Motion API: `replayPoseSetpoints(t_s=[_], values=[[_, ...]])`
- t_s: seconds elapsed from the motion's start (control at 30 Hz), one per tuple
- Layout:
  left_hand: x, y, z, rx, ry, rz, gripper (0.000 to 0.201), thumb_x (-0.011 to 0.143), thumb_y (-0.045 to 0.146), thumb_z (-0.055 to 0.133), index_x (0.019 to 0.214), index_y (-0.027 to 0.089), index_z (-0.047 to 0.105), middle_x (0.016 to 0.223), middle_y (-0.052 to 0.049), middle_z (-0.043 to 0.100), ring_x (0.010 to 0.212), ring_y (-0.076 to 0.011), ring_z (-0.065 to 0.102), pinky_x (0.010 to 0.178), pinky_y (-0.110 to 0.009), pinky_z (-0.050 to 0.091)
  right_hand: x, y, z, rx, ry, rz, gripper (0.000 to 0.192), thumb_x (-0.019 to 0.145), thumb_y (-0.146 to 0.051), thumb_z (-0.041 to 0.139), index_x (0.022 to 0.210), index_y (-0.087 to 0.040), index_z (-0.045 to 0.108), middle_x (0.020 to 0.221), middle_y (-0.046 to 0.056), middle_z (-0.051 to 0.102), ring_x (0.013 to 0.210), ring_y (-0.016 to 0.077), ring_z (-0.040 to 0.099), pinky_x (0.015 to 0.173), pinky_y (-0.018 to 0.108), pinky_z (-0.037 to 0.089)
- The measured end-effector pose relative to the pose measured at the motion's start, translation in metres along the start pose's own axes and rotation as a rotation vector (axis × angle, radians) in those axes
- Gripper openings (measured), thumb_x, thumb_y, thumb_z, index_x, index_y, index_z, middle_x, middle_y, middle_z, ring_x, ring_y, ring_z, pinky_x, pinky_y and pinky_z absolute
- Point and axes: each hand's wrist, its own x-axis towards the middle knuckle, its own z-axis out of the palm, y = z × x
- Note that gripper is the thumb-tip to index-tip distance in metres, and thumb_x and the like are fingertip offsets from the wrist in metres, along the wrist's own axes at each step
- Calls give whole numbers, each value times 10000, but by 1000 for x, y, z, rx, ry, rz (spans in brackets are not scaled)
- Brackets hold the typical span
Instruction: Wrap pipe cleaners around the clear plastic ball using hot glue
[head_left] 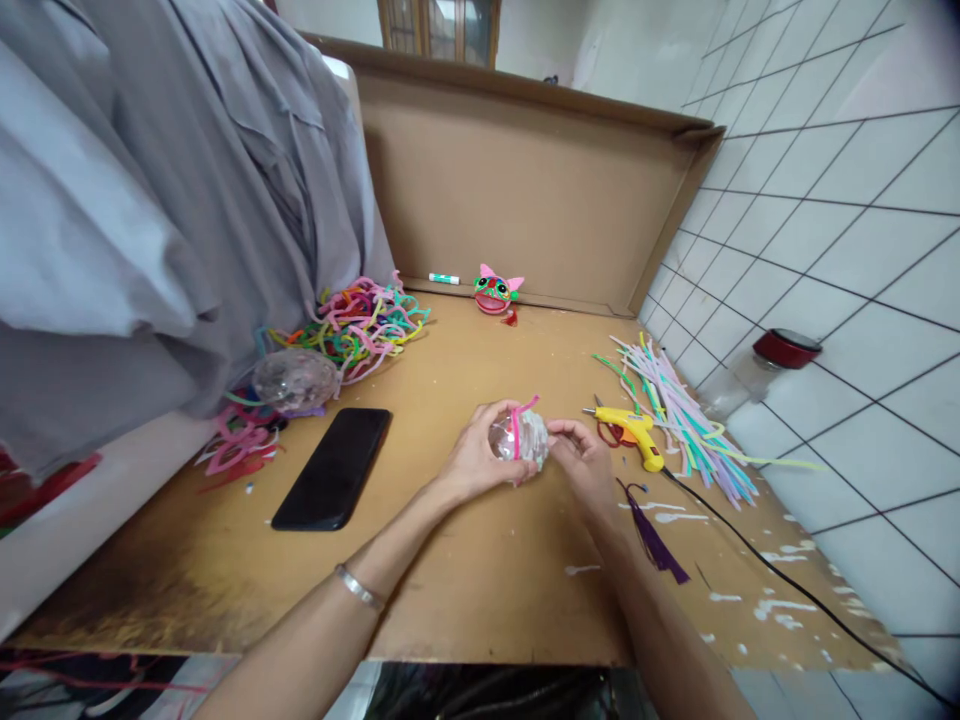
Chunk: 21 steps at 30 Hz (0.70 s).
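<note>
Lying at the far left of the cardboard-covered table (480, 600) are loose pink pipe cleaners (238, 447), with a clear plastic ball (295, 379) sitting just behind them, a tangled multicoloured heap (360, 325) beyond it, and a black phone (333, 467) resting face down nearby. Reaching in from the lower left, the left hand (474, 462) is cupping a second clear ball (520, 440), fingers curled around its near side, a silver bangle (358, 587) sitting on the forearm. A pink pipe cleaner (517, 425) is running over this ball. The right hand (585, 462) is pinching at the ball's right side, fingertips closed together. Further right are lying a yellow glue gun (634, 428) and straight pastel pipe cleaners (686, 420).
</note>
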Motion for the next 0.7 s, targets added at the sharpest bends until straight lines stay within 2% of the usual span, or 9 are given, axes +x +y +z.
replayPoseSetpoints(t_s=[0.27,0.4,0.5,0.6,0.63,0.7], values=[[0,3,-1,16,11,-3,745,510,224,836,1211,232,582,1246,-78,587,1139,-275,598,1004,-415,482,0,-2,2,-20,-29,-8,222,646,-357,690,805,-209,640,814,35,725,780,202,698,731,334,579],[1,1,-1,25,13,5,745,514,224,830,1217,232,583,1237,-77,587,1143,-277,598,1008,-423,479,-2,2,3,-112,0,-42,193,699,-363,634,820,-213,627,815,36,704,745,194,674,709,331,558],[1,1,-1,7,4,-8,757,516,229,836,1228,228,577,1242,-83,587,1141,-274,603,1022,-428,473,0,5,-3,-362,71,-196,156,789,-333,560,855,-214,635,858,54,683,789,206,641,761,358,526],[1,2,-2,-8,7,-15,779,514,240,845,1241,222,566,1253,-91,585,1144,-272,602,1023,-426,470,8,6,-19,-760,180,-364,195,852,-294,505,948,-200,646,994,107,673,994,268,588,913,432,442],[1,2,-2,-11,8,-12,781,516,244,845,1244,221,563,1254,-92,585,1148,-274,600,1023,-431,467,12,6,-26,-899,228,-365,225,863,-294,499,996,-186,644,1045,129,664,1048,291,563,935,451,412],[1,2,-3,-4,7,-5,772,520,249,843,1240,222,567,1256,-91,585,1160,-281,592,1028,-443,459,20,6,-39,-1162,327,-276,309,875,-312,506,1103,-139,622,1123,179,635,1092,328,534,920,464,384]])
